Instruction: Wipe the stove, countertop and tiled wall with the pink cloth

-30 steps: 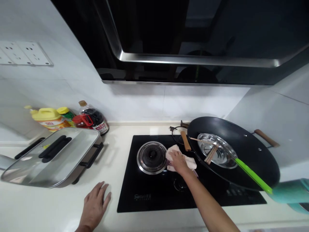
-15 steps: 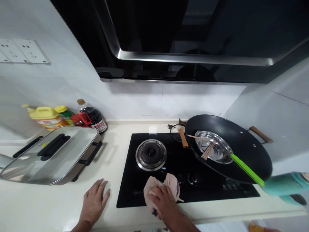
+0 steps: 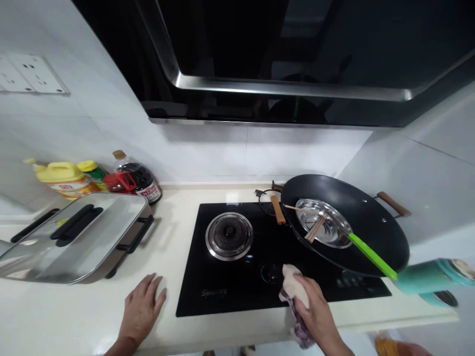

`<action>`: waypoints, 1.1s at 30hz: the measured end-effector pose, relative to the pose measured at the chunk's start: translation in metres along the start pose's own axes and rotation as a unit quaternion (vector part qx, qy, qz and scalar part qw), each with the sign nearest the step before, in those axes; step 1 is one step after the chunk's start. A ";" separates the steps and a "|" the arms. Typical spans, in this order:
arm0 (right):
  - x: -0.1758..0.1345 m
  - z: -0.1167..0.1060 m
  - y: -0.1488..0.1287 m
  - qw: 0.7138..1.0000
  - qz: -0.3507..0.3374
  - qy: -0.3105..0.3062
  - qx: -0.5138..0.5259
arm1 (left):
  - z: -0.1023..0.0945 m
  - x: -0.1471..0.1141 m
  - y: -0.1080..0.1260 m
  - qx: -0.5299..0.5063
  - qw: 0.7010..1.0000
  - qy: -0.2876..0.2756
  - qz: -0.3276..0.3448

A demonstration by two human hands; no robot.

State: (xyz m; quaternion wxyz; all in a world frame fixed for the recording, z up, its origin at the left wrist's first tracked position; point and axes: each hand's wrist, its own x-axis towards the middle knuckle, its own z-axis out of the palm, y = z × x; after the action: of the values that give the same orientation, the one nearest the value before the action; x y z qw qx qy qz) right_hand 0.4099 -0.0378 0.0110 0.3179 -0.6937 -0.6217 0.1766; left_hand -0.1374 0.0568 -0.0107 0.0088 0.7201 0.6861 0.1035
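Bare black glass lies open between the round burner (image 3: 229, 236) and the wok (image 3: 345, 225), whose rim overhangs the hob's right half.

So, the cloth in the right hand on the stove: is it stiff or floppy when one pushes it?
Probably floppy: the cloth is bunched and folded under the right hand, and part of it hangs below the fingers. It likely slides easily, since the black stove top looks smooth and glossy. It seems light and unlikely to break.
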 end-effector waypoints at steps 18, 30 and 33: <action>-0.031 0.025 -0.006 0.980 0.008 -0.191 -0.046 | 0.004 0.001 -0.003 -0.014 1.000 0.006 -0.002; 0.037 -0.020 -0.010 0.991 0.010 -0.004 -0.131 | 0.007 0.002 -0.006 -0.009 1.000 0.006 0.001; 0.032 -0.010 -0.008 0.988 0.025 -0.031 -0.149 | 0.008 0.003 -0.007 -0.006 1.000 0.001 0.000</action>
State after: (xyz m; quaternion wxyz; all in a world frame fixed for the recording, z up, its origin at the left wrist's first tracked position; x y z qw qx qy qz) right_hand 0.4155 -0.0086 0.0279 0.1872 -0.7425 -0.6334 0.1118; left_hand -0.1430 0.0609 -0.0195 0.0130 0.7200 0.6853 0.1082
